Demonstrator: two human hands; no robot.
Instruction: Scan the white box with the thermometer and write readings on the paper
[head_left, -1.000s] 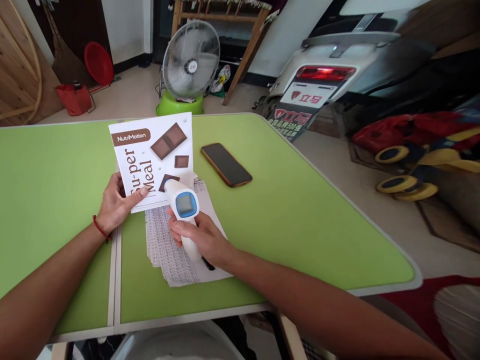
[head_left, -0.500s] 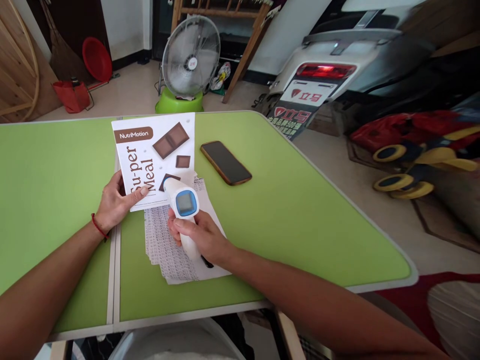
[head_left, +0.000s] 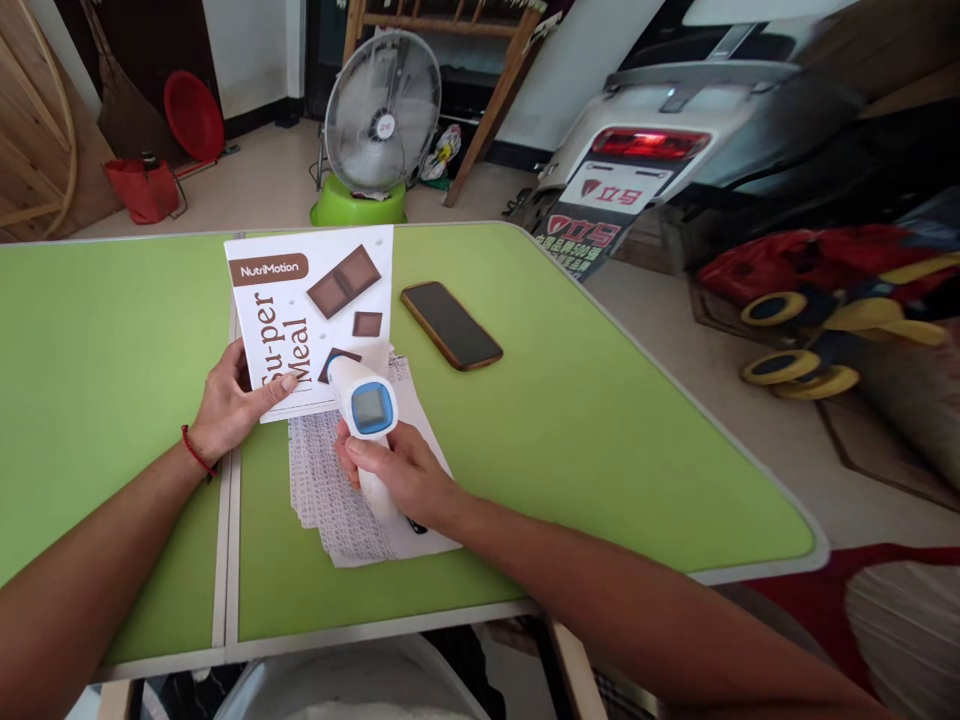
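Gripped at its lower left corner by my left hand (head_left: 238, 402), a white box or booklet (head_left: 296, 270) printed "NutriMotion Su-per Meal" with chocolate pictures is tilted up above the table. The thumb lies on its front; the other fingers are behind it. My right hand (head_left: 401, 470) is closed around the handle of a white infrared thermometer (head_left: 360, 385) with a blue-framed screen. The thermometer's front end points at the printed cover, close to it. Beneath both lie handwritten sheets of paper (head_left: 337, 520), partly covered. A small black object (head_left: 416, 526) shows beside my right hand, mostly hidden.
A smartphone (head_left: 451, 325) lies on the green folding table (head_left: 600, 440), right of the printed cover. Beyond the table stand a fan (head_left: 382, 115) on a green stool (head_left: 358, 208) and a scooter (head_left: 637, 150). Yellow-wheeled items (head_left: 787, 365) are at the right.
The printed cover has shifted very slightly to the right in my left hand. My right hand and the thermometer stay almost still.
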